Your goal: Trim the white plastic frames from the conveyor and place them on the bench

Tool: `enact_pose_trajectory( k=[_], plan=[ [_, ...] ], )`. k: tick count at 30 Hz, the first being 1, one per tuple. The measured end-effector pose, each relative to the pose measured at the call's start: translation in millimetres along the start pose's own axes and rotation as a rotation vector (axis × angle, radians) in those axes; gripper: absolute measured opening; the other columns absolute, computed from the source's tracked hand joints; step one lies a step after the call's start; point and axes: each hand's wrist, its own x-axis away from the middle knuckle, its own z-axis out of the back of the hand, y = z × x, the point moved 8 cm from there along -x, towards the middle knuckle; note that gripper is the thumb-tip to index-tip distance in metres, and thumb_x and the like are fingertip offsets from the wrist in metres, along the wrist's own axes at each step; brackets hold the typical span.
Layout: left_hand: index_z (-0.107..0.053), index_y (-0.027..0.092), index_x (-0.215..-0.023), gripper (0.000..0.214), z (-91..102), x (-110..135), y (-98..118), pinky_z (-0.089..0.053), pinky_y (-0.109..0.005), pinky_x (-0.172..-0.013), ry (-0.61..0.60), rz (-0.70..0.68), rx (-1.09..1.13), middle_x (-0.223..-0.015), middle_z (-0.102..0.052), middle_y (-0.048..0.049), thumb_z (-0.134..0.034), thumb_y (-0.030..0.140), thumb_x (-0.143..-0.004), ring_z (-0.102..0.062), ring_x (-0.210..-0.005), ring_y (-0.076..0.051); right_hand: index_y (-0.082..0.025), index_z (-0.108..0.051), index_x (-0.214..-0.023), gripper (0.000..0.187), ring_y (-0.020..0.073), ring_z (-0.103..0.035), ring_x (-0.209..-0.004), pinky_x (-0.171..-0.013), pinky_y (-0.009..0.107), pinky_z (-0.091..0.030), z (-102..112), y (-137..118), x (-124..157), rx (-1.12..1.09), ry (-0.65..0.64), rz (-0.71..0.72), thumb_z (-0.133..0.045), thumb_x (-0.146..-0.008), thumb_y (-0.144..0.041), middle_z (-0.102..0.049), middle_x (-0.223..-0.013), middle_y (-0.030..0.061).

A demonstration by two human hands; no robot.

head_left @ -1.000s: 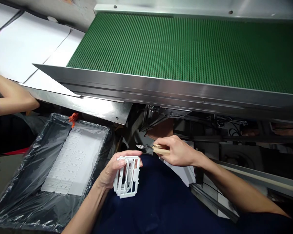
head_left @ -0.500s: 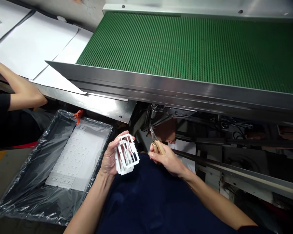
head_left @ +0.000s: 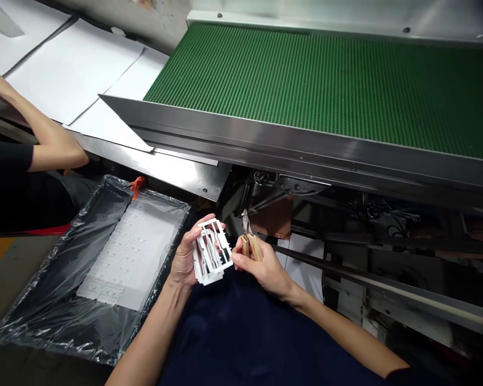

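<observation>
My left hand is closed around white plastic frames, stacked loosely and full of narrow slots and thin bars. In my right hand I grip a pair of nippers with tan handles, their metal jaws pointing up and away from me. The right thumb tip is at the right edge of the frames, and whether it touches them I cannot tell. To the left lies a black tray wrapped in clear plastic. Rows of thin, clear plastic pieces rest in it on a white sheet.
A green ribbed conveyor belt runs behind a metal rail. White sheets cover the bench at upper left. An orange clip sits on the tray's far edge. Another person's arm reaches in from the left. Machine parts and cables are below the belt.
My right hand with the nippers has moved left, close to the white frames. The camera view has shifted slightly. My left hand still holds the frames.
</observation>
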Motion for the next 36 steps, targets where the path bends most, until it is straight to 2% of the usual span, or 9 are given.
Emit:
enact_pose_trajectory(
  k=[7,10,13,17,19,22,29,36],
  plan=[
    [-0.060,0.017,-0.109,0.032,-1.0,2,3,-0.055,-0.025,-0.058,0.007,-0.031,-0.018,-0.095,-0.069,-0.0076,-0.058,0.024,-0.078,-0.063,-0.065,-0.015,-0.018,-0.048,-0.083,0.021,0.0095,-0.050,-0.065,-0.063,0.024,-0.040,-7,3,0,0.049,0.019,0.006,-0.064,-0.076,-0.030,-0.049,-0.072,-0.0028],
    [-0.058,0.018,-0.113,0.035,-1.6,5,5,-0.054,-0.026,-0.060,0.029,-0.032,-0.098,-0.099,-0.067,-0.0069,-0.058,0.028,-0.079,-0.062,-0.067,-0.014,-0.018,-0.047,-0.082,0.019,0.0088,-0.047,-0.064,-0.062,0.023,-0.039,-6,1,1,0.104,0.061,0.036,-0.062,-0.078,-0.029,-0.047,-0.072,-0.0032],
    [-0.056,0.019,-0.115,0.038,-1.6,12,9,-0.051,-0.023,-0.058,0.060,-0.039,-0.302,-0.098,-0.065,-0.0053,-0.060,0.034,-0.080,-0.059,-0.064,-0.012,-0.018,-0.046,-0.078,0.016,0.0082,-0.042,-0.063,-0.060,0.022,-0.036,1,-7,2,0.195,0.163,0.103,-0.060,-0.078,-0.026,-0.045,-0.070,-0.0036],
    [-0.061,0.017,-0.088,0.023,4.7,25,9,-0.043,-0.020,-0.056,0.138,0.018,-0.743,-0.071,-0.063,-0.0005,-0.068,0.035,-0.075,-0.054,-0.059,-0.010,-0.018,-0.046,-0.078,0.014,0.0083,-0.043,-0.062,-0.059,0.021,-0.037,8,-20,1,0.282,0.256,0.165,-0.059,-0.077,-0.023,-0.047,-0.070,-0.0037],
    [-0.059,0.015,-0.075,0.023,1.9,28,9,-0.039,-0.020,-0.057,0.110,0.015,-0.926,-0.063,-0.059,0.0010,-0.068,0.037,-0.075,-0.051,-0.059,-0.010,-0.018,-0.046,-0.078,0.013,0.0080,-0.043,-0.061,-0.059,0.021,-0.037,9,-25,0,0.330,0.263,0.173,-0.058,-0.077,-0.023,-0.047,-0.069,-0.0040],
    [-0.059,0.014,-0.071,0.027,-7.5,29,7,-0.035,-0.023,-0.058,0.025,-0.004,-1.058,-0.066,-0.057,0.0006,-0.064,0.040,-0.078,-0.047,-0.061,-0.010,-0.019,-0.047,-0.078,0.011,0.0078,-0.043,-0.061,-0.058,0.021,-0.037,8,-29,-3,0.418,0.246,0.173,-0.057,-0.077,-0.022,-0.047,-0.068,-0.0048],
    [-0.056,0.016,-0.077,0.025,-24.8,31,14,-0.036,-0.027,-0.068,-0.159,-0.011,-1.200,-0.075,-0.055,0.0006,-0.051,0.038,-0.087,-0.047,-0.071,-0.013,-0.019,-0.045,-0.078,0.014,0.0080,-0.042,-0.061,-0.057,0.021,-0.036,7,-31,-11,0.447,0.167,0.126,-0.058,-0.075,-0.023,-0.047,-0.068,-0.0052],
    [-0.054,0.016,-0.069,0.029,-22.7,34,16,-0.036,-0.025,-0.065,-0.178,0.035,-1.209,-0.070,-0.054,0.0010,-0.050,0.039,-0.087,-0.047,-0.068,-0.013,-0.019,-0.044,-0.076,0.015,0.0078,-0.041,-0.059,-0.055,0.021,-0.036,6,-37,-13,0.493,0.126,0.112,-0.058,-0.073,-0.023,-0.046,-0.066,-0.0058]
  ],
)
